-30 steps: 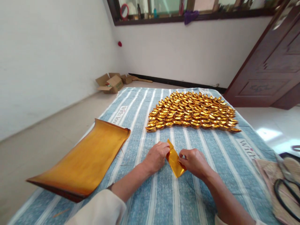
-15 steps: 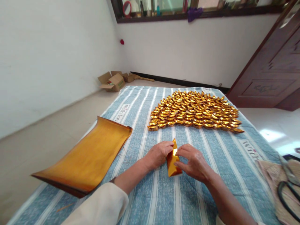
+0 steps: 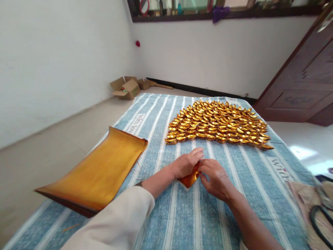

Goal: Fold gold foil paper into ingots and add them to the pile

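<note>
Both hands met over a small folded piece of gold paper [image 3: 189, 179] on the striped blue cloth [image 3: 182, 215]. Left hand [image 3: 186, 162] lay on top of the piece with its fingers curled down, pressing and pinching the upper edge, while the right hand [image 3: 214, 177] closed its fingertips on the same piece from the other side, so that each hand was clamped on the paper and the two touched each other above it. Only the lower corner of the paper showed, lying against the cloth between the wrists.

Just beyond the hands lay a broad patch of folded gold ingots [image 3: 217, 121], packed in close overlapping rows on the cloth. To the left, well apart from the hands, a stack of gold paper sheets [image 3: 99, 173] rested with its far end curled up. At the right edge, black-handled scissors [image 3: 321, 218] lay on a woven mat [image 3: 303, 198], blurred. On the floor by the far wall stood open cardboard boxes [image 3: 127, 88].
</note>
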Demonstrator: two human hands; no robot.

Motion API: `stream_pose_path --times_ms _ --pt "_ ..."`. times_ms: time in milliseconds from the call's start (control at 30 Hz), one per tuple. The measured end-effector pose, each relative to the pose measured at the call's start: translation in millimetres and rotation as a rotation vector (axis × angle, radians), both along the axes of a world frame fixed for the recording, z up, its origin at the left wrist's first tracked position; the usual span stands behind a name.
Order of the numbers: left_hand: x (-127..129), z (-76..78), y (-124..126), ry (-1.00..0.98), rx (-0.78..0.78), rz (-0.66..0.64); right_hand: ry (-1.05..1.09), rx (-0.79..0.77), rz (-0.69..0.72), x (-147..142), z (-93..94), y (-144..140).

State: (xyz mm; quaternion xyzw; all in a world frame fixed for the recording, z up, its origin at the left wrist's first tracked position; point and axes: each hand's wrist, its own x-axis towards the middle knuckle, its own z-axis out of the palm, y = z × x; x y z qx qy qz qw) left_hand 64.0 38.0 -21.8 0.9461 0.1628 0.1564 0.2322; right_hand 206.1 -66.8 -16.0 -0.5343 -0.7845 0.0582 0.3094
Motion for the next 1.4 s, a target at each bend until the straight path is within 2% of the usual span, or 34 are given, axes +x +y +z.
stream_pose_path --times_ms 100,167,300,400,567,633,733,900,1000,1100,1233,1333,1400 --pt "8 -1.9 -2 -0.042 0.014 -0.018 -0.009 -0.056 0.022 0 0.1 -1" --pt "9 -1.2 -4 -0.045 0.036 0.016 -0.014 -0.098 0.035 0 1.3 -2" --pt "-3 5.1 -11 -0.014 0.111 0.071 -0.028 -0.161 0.053 3 3.8 -4" --pt "-22 14.7 -20 -0.023 0.117 -0.004 -0.04 -0.174 0.074 4 4.7 -5" --pt "-54 29.7 -33 -0.035 0.013 -0.142 -0.069 -0.174 0.068 6 2.1 -6" --pt "-62 30.8 -37 -0.014 0.025 -0.184 -0.086 -0.159 0.051 8 -2.3 -7" --pt "-66 27.6 -40 0.021 0.055 -0.18 -0.117 -0.126 0.011 11 -11.1 -7" --pt "-61 24.6 -32 0.069 0.047 -0.124 -0.155 -0.086 -0.011 14 -20.4 -5" --pt "-55 30.2 -24 0.134 0.023 -0.113 -0.167 -0.064 -0.019 15 -22.7 -4" --pt "-49 36.9 -19 0.238 0.043 -0.036 -0.171 -0.059 -0.018 15 -24.8 -3" --pt "-36 42.4 -13 0.372 0.168 0.036 -0.163 -0.05 -0.028 14 -26.7 -2" --pt "-24 46.7 -1 0.446 0.304 0.066 -0.152 -0.041 -0.035 12 -27.0 -2" --pt "-15 49.1 9 0.457 0.34 0.128 -0.146 -0.039 -0.041 11 -26.7 -3"
